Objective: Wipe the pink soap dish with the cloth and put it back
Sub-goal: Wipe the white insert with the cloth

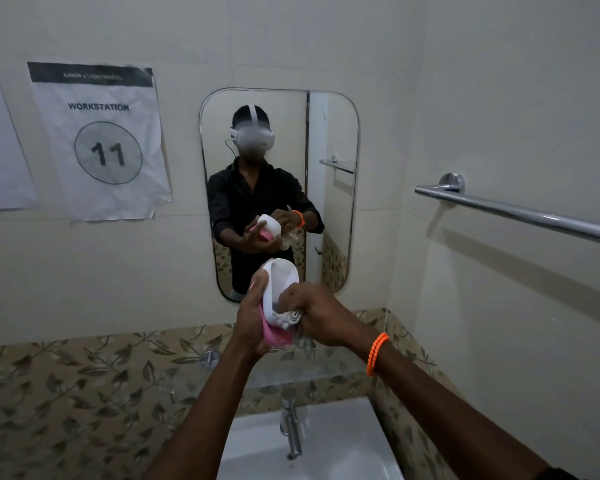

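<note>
head view: one camera, looking down my arms.
left hand (253, 317): fingers curled shut round the pink soap dish (278, 299), holding it tilted up on edge in front of the mirror (340, 140).
right hand (317, 315): fingers bunched closed on the cloth (291, 317), pressed into the dish's lower hollow.
doing it well: i judge i should brace the rim with my left and sweep the cloth along the full hollow.
room: sink (343, 441) and tap (291, 427) well below my fingers; towel rail (520, 211) well off to my right; open air around both hands.

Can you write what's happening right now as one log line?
left hand: holds soap dish | right hand: presses cloth into dish | place: above sink
</note>
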